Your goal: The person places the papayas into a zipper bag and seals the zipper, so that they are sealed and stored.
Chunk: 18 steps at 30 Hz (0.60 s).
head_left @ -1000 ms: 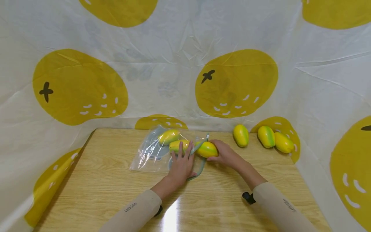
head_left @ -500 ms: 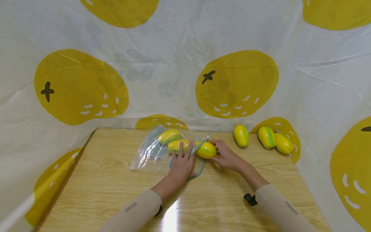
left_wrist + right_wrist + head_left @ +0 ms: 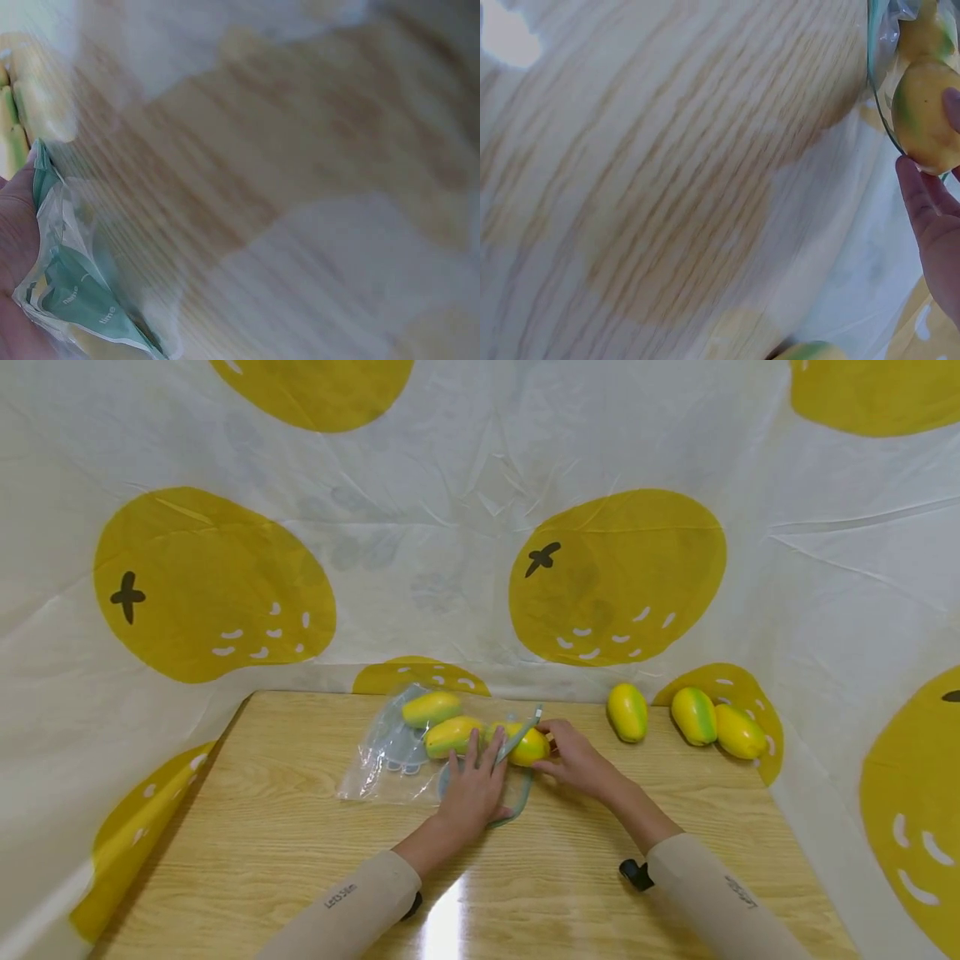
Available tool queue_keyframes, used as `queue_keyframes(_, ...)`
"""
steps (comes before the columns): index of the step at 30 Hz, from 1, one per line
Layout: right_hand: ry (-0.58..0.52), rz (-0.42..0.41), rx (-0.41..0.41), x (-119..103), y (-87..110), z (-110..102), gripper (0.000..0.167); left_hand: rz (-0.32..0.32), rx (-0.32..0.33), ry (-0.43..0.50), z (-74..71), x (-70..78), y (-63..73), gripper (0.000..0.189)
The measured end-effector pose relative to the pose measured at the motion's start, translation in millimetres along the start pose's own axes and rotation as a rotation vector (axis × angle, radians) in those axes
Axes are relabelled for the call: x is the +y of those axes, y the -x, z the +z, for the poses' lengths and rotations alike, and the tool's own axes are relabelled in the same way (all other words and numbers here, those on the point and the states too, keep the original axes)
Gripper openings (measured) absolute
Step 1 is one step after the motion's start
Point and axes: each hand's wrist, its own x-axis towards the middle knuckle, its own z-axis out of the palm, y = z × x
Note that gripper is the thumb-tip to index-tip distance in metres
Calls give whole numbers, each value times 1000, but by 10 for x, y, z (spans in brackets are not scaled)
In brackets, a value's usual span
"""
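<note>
A clear plastic zip bag (image 3: 375, 783) with a grey-green print and a green mouth strip (image 3: 523, 735) lies flat on the table. Inside it are two yellow-green toy mangoes, an upper mango (image 3: 431, 709) and a lower mango (image 3: 452, 737). My left hand (image 3: 471, 793) rests over the bag near its mouth, fingers spread and straight, partly covering the contents. With thumb and fingers, my right hand (image 3: 573, 756) holds a third mango (image 3: 534, 746) that sits mostly within the bag's mouth. In the right wrist view, this held mango (image 3: 922, 112) touches the green edge.
Three more mangoes stand by the table's back right: a single mango (image 3: 627, 712), then a pair, one mango (image 3: 693, 716) leaning close to another mango (image 3: 740, 732). A fruit-print cloth (image 3: 420, 568) rises behind the wooden table (image 3: 285, 852) and along both sides.
The right hand has pushed the held mango leftward, further into the bag's mouth. Both mangoes inside have slid a little left. The left hand has stayed on the bag.
</note>
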Motion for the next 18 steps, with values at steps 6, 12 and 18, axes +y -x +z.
queue_keyframes(6, 0, -64, 38, 51, 0, 21, 54, -2, -3, -4, 1, 7, 1, 114)
queue_keyframes(12, -9, -128, 60, 89, 11, 32, 48, -3, 4, 21, -7, 2, 6, 114)
queue_keyframes(18, -26, -56, 50, 46, -3, 82, 45, 3, -14, 42, 1, 4, 3, 115)
